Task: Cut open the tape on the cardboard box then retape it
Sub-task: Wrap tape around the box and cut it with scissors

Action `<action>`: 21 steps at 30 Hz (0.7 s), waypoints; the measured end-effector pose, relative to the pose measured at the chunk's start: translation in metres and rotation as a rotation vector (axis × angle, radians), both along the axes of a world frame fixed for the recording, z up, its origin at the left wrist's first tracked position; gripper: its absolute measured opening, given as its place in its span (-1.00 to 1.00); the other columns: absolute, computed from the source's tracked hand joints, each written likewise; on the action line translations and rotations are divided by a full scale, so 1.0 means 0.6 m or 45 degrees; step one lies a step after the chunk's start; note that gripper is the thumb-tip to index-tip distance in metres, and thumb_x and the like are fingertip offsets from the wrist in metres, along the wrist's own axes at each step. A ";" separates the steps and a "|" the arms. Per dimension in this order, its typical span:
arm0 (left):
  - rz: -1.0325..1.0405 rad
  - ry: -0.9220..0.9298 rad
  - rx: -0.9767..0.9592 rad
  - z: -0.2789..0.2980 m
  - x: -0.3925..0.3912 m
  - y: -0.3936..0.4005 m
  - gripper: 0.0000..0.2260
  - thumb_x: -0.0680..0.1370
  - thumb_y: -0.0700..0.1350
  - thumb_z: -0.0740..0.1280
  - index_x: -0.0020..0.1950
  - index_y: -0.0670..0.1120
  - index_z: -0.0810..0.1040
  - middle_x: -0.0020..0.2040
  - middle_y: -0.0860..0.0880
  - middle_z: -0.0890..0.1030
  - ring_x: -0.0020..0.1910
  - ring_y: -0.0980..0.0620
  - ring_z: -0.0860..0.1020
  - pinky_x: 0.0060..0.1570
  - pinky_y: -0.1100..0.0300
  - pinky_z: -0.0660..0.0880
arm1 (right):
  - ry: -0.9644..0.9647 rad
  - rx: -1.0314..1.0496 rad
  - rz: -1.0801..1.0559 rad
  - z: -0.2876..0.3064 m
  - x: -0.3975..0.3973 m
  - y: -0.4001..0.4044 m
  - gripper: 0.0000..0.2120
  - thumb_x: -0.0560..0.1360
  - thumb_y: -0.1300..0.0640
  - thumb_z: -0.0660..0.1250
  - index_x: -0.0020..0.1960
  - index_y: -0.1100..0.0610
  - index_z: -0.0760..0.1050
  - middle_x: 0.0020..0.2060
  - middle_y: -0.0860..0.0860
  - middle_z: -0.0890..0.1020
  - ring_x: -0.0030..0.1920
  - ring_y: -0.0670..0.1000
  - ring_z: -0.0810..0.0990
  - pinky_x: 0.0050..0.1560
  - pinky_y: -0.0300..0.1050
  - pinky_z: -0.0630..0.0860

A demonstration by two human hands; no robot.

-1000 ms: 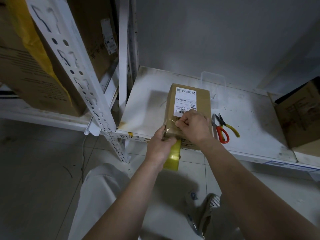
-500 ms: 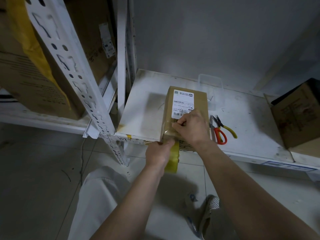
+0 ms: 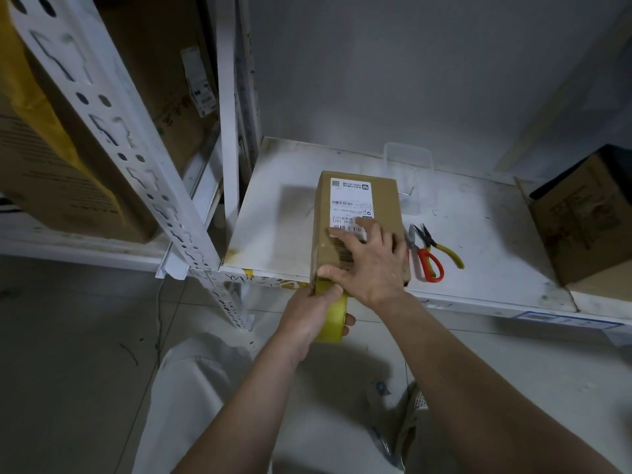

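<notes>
Box [image 3: 359, 213] at the shelf's [image 3: 273, 206] front edge: right hand [image 3: 371, 260], a second ago pinching, now flat on the top pressing tape down; left hand [image 3: 313, 314] grips the roll [image 3: 333, 318], drawn lower below the edge; retaping under way.

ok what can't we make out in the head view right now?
- Tape seam on the cardboard box: hidden under the right hand.
- Tape roll: partly hidden by the left hand; its free end cannot be made out.
- Shipping label text: too small.
- Brown carton: cut off by the right edge.
</notes>
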State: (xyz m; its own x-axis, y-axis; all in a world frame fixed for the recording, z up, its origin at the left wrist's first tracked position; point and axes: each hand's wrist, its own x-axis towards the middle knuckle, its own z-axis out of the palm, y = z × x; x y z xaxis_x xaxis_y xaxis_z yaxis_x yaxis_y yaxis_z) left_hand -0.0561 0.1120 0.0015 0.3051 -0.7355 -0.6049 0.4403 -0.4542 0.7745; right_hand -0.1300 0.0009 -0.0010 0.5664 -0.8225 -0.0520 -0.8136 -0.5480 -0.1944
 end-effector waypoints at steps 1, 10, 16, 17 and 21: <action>-0.043 0.015 -0.013 -0.003 0.000 0.004 -0.88 0.58 -0.11 0.27 0.03 -0.14 0.52 -0.25 -0.21 0.65 -0.32 -0.13 0.63 -0.24 0.09 0.60 | 0.042 0.023 0.068 0.000 -0.004 -0.003 -0.26 0.29 -0.51 0.16 0.41 -0.34 0.12 0.43 0.04 0.13 0.45 0.12 0.01 0.42 0.21 -0.05; -0.031 -0.047 0.080 -0.019 0.004 0.014 -0.80 0.59 -0.11 0.25 0.08 -0.24 0.49 -0.40 -0.13 0.64 -0.49 0.00 0.61 -0.49 0.27 0.50 | 0.113 -0.115 0.131 -0.012 0.000 -0.001 -0.16 0.25 -0.55 0.10 0.46 -0.30 0.03 0.50 0.01 0.06 0.50 0.11 -0.06 0.41 0.30 -0.05; 0.125 -0.176 0.165 -0.013 0.001 -0.028 -0.79 0.52 -0.14 0.36 0.07 -0.21 0.44 -0.18 -0.18 0.59 -0.55 0.02 0.56 -0.60 0.24 0.46 | 0.099 -0.075 0.186 -0.013 -0.002 -0.016 -0.16 0.34 -0.37 0.29 0.49 -0.22 -0.03 0.52 0.02 0.01 0.51 0.09 -0.08 0.42 0.29 -0.02; 0.130 -0.188 0.165 -0.014 0.000 -0.031 -0.74 0.52 -0.12 0.37 0.10 -0.21 0.41 -0.11 -0.20 0.59 -0.56 0.03 0.56 -0.60 0.24 0.47 | 0.093 -0.056 0.210 -0.012 -0.003 -0.019 -0.16 0.36 -0.32 0.32 0.49 -0.22 -0.04 0.53 0.02 -0.02 0.52 0.08 -0.11 0.43 0.27 -0.03; 0.204 -0.108 0.127 -0.020 -0.009 -0.038 -0.68 0.50 -0.18 0.38 0.18 -0.28 0.42 -0.08 -0.32 0.62 -0.42 -0.16 0.59 -0.39 0.00 0.57 | -0.061 0.255 0.287 0.011 -0.021 -0.041 -0.21 0.36 -0.11 0.45 0.48 -0.18 0.12 0.52 -0.04 0.05 0.51 -0.03 -0.06 0.49 0.12 -0.10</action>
